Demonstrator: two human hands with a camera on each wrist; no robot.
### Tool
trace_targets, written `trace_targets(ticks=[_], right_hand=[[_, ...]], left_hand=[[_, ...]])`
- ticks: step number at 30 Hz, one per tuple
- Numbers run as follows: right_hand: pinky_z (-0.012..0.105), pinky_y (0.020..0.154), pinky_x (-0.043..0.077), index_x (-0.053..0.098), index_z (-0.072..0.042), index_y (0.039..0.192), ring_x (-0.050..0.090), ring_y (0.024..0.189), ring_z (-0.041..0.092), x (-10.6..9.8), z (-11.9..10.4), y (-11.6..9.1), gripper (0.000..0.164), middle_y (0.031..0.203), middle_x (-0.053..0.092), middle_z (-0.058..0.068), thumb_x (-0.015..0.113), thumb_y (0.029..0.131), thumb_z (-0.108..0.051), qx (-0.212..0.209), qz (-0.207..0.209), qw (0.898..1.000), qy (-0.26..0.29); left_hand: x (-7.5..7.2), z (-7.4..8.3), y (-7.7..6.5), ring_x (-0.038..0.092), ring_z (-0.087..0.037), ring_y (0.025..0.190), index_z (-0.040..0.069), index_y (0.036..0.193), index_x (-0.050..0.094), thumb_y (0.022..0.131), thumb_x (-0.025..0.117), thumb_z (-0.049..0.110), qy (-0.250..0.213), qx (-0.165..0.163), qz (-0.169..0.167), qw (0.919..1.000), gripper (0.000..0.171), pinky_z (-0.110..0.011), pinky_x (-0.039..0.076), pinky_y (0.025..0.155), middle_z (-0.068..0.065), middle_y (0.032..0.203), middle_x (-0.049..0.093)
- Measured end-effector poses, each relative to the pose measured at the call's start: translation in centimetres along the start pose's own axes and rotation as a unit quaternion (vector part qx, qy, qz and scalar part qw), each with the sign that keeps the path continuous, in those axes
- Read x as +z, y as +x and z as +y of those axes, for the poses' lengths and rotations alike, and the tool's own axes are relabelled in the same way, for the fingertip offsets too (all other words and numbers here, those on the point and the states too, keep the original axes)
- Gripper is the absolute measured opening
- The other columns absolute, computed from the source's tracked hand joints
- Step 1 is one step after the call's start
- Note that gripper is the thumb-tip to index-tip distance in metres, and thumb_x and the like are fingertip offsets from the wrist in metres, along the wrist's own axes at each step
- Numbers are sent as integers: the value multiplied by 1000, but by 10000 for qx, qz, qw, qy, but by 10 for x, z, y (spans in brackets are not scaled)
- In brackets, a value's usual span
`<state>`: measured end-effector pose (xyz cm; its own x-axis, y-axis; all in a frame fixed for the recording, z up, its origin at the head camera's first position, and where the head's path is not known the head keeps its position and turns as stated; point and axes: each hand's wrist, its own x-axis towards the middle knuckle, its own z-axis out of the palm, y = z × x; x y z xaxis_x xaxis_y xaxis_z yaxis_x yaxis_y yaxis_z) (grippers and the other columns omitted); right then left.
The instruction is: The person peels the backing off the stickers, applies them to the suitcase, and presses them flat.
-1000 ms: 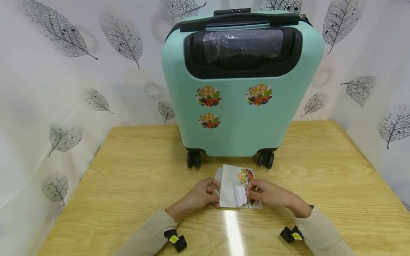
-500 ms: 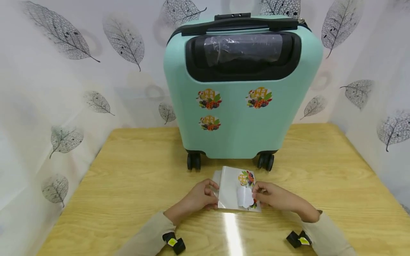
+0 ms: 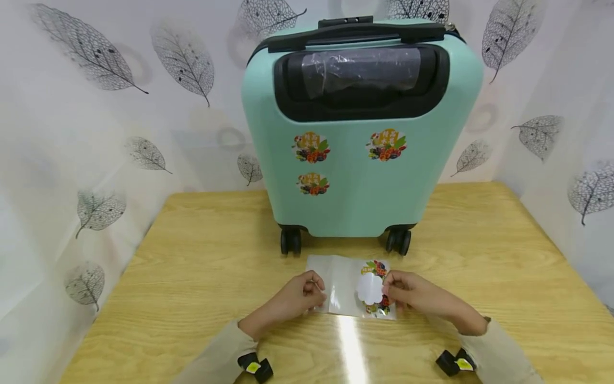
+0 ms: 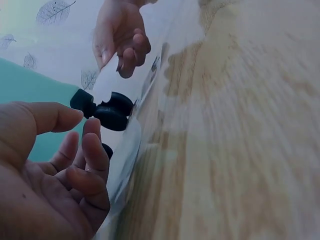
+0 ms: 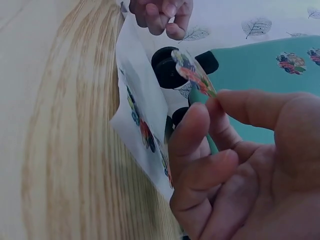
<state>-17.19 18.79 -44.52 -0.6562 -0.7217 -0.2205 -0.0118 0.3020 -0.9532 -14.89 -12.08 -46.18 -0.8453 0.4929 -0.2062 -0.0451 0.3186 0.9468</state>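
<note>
Right grip [image 3: 414, 296] pinches sticker [image 3: 370, 288] (white back up); left grip [image 3: 293, 300] loose; sheet [image 3: 343, 280], long axis sideways.

The mint-green hard-shell suitcase [image 3: 364, 186] looks like smooth moulded plastic with a soft satin sheen; its black handle recess [image 3: 360, 110] is duller plastic, crossed by a clear, crinkled, shiny plastic film [image 3: 362, 68]. The white folded backing sheet [image 3: 340, 285] looks like slick, glossy paper. The scalloped fruit-printed sticker [image 3: 370, 288] shows a plain, smooth white back. The yellow-brown wood-grained tabletop [image 3: 216, 240] is smooth, glossy enough to throw a bright streak; the beige sleeves [image 3: 499, 352] are matt cloth
</note>
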Motion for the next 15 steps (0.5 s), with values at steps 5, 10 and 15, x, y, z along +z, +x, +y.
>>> trace_targets(ticks=[5,10,15], right_hand=[[21,47,39,48,11,100,56,59,8,-1,-4,1,27,77,57,6,42,104,-15,5,62,10000,39],[22,46,37,48,9,99,54,58,7,-1,-6,2,29,77,59,4,43,104,-19,113,139,9998,57],[25,44,34,47,7,96,50,56,5,-1,-10,5,28,74,58,2,45,103,-21,42,136,9998,100]], left_hand=[[4,5,6,52,-6,65,0,106,54,92,61,14,189,155,-14,9997,22,-20,43,59,-1,81,60],[13,18,14,51,-6,68,0,108,57,91,64,17,209,333,-79,9992,24,-20,42,64,1,83,60],[24,27,22,50,-6,66,2,105,58,89,65,12,95,486,-157,9986,20,-20,41,61,1,81,59]])
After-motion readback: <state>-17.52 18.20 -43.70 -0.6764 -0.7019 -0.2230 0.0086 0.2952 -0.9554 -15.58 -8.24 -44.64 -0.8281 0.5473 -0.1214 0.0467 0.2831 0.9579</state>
